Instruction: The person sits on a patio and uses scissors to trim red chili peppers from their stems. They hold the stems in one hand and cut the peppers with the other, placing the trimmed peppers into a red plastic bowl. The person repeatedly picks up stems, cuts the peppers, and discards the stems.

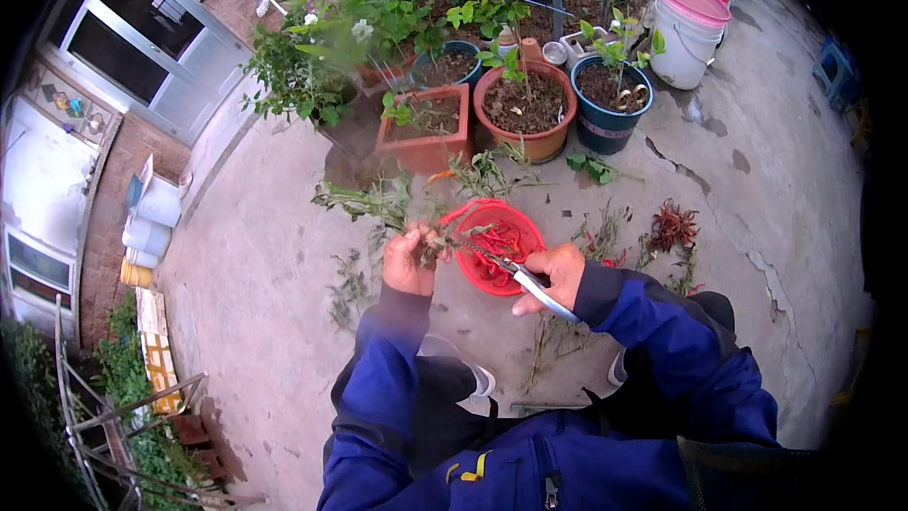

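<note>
My left hand (413,255) grips the stems of a leafy, wilted pepper plant (369,204), whose foliage spreads to the upper left. My right hand (557,277) holds pruning shears with pale handles (543,292); their blades reach left toward the stems near my left hand. Whether the blades touch a stem is too small to tell. Under the shears, a red plastic basket (537,226) on the concrete holds several red chili peppers (502,240). Cut stems with leaves (603,234) lie to the right of the basket, beside a bunch of dried red peppers (673,225).
Beyond the basket stand a square terracotta planter (425,155), a round terracotta pot (539,145) and a blue-green pot (606,129). A white bucket with a pink lid (682,50) is at the upper right. Cut greenery (596,168) lies before the pots. My shoes flank loose stems (550,344).
</note>
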`<state>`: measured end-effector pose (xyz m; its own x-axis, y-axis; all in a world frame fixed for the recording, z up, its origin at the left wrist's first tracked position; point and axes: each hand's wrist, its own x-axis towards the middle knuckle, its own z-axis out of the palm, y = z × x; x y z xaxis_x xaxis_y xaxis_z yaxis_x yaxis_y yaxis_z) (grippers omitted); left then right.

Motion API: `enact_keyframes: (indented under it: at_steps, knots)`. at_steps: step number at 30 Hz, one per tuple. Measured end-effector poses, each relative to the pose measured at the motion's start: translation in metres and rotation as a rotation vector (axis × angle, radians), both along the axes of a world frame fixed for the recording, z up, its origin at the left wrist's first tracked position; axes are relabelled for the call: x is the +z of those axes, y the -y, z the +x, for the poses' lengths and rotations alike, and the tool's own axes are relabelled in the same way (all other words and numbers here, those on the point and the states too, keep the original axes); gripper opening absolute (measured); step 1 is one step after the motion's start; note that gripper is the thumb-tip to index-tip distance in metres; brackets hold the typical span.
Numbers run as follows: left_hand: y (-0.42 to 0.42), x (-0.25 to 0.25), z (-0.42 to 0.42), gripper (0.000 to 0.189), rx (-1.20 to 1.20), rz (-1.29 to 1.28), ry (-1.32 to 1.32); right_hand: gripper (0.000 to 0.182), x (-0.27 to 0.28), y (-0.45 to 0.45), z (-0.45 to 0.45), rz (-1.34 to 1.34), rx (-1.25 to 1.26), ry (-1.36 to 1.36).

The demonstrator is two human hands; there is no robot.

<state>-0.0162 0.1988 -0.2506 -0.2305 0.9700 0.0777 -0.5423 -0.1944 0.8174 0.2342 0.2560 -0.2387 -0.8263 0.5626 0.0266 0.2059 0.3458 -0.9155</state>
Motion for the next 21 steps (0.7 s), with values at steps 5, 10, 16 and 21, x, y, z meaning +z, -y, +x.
enact_keyframes:
  at_steps: [5, 10, 16, 21]
  knots:
    - [-0.001, -0.008, 0.002, 0.019, 0.118, 0.0, -0.144, 0.041, 0.002, 0.007, -0.002, 0.13, -0.061, -0.018]
    - [0.003, -0.001, 0.004, 0.017, 0.09, -0.004, -0.261, 0.041, 0.006, 0.007, -0.001, 0.118, -0.211, -0.149]
    - [0.001, -0.008, 0.008, 0.017, 0.211, -0.003, -0.236, 0.04, 0.009, 0.0, 0.0, 0.098, -0.2, -0.106]
    - [-0.002, -0.012, -0.003, 0.012, 0.055, 0.048, -0.551, 0.04, 0.0, 0.006, -0.003, 0.238, -0.185, -0.032]
